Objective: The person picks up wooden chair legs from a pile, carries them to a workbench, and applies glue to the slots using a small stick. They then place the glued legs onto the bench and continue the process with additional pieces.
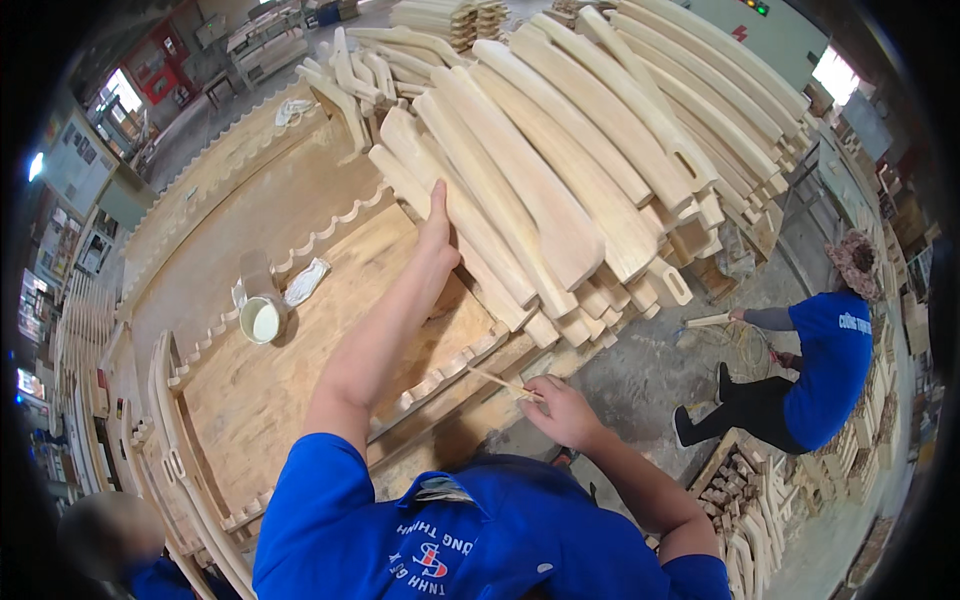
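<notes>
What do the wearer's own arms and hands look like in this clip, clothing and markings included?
Both the left hand and the right hand are bare, with no glove or watch visible. The short sleeves are plain bright blue and leave the forearms uncovered. The matching shirt carries white lettering and a red-and-white emblem.

The left arm (365, 345) stretches forward; the left hand (438, 238) points one digit upward, other fingers hidden. The right arm (645, 480) is bent; the right hand (562, 412) is curled.

L fingers (438, 205) on pale wood pc (485, 245); R fingers (545, 386) hold thin stick (492, 379).
</notes>
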`<state>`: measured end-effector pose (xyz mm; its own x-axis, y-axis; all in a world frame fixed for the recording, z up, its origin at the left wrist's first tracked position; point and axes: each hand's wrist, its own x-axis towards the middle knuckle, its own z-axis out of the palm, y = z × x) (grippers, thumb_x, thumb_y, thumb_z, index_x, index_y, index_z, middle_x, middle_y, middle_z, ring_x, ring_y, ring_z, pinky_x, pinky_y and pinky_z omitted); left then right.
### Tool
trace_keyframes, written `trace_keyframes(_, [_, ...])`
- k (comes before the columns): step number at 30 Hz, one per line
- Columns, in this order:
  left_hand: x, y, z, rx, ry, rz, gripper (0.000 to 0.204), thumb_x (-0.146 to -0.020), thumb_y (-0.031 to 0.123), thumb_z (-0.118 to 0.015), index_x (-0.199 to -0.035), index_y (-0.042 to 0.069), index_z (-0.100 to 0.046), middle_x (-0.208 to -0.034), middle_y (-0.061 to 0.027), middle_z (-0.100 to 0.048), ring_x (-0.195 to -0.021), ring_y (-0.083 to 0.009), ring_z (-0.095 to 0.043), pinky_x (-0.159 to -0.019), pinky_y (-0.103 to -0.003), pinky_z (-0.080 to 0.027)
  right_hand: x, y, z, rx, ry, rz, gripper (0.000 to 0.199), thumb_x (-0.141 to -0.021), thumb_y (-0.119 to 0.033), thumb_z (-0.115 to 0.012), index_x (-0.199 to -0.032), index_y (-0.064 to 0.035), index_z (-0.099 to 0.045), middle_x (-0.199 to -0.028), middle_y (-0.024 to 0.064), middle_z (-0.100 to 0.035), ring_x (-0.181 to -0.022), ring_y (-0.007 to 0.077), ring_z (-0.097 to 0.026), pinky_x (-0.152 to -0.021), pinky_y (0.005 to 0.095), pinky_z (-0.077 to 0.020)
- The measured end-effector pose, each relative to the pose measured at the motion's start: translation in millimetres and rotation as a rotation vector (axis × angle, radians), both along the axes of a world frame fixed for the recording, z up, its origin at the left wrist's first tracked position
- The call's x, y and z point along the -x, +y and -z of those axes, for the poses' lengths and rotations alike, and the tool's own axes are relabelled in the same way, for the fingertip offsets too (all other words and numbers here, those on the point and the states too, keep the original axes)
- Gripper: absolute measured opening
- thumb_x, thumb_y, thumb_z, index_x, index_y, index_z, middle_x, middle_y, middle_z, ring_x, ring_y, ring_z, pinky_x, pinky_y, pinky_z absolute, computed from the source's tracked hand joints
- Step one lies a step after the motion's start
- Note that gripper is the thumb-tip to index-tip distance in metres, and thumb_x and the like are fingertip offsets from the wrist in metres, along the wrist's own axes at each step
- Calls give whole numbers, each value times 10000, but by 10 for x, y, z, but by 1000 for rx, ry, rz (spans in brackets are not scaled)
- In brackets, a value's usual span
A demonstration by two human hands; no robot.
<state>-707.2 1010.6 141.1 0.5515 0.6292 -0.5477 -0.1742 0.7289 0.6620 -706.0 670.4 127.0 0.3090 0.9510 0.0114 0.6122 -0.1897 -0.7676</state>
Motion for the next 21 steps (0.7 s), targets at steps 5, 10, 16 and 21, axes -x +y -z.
trace_keyframes(5, [124,51,-5,66,-260,128,954,-758,547,-698,-1431,70,-219,-1339,-139,-476,-1187,-353,-492,-956,-586,-396,16,-97,-225,171,-255,-71,214,-835,-181,-601,-1010,-59,-584,-910,142,-609,-831,334,-607,-728,410,-491])
trace_keyframes(10, [195,38,-112,-73,40,-51,886,-768,494,-714,-1399,98,-235,-1316,-137,-487,-1132,-357,-534,-915,-580,-443,-27,25,-686,197,-176,-46,94,-775,-153,-639,-784,-71,-593,-858,94,-602,-804,290,-608,-616,376,-500])
trace_keyframes(16, [268,-8,-325,-87,115,178,865,-760,564,-689,-1365,101,-280,-1302,-141,-495,-1144,-328,-530,-912,-563,-446,217,352,-463,-134,-596,-299,275,-770,-235,-660,-989,-84,-590,-1108,58,-545,-833,223,-562,-652,322,-511])
trace_keyframes(21, [235,-52,-323,-108,167,218,937,-712,684,-640,-1374,88,-351,-1325,-149,-480,-1205,-331,-472,-983,-544,-382,358,704,-550,-72,-678,-394,495,-779,-314,-660,-1174,-50,-521,-1186,69,-506,-816,206,-593,-630,314,-513])
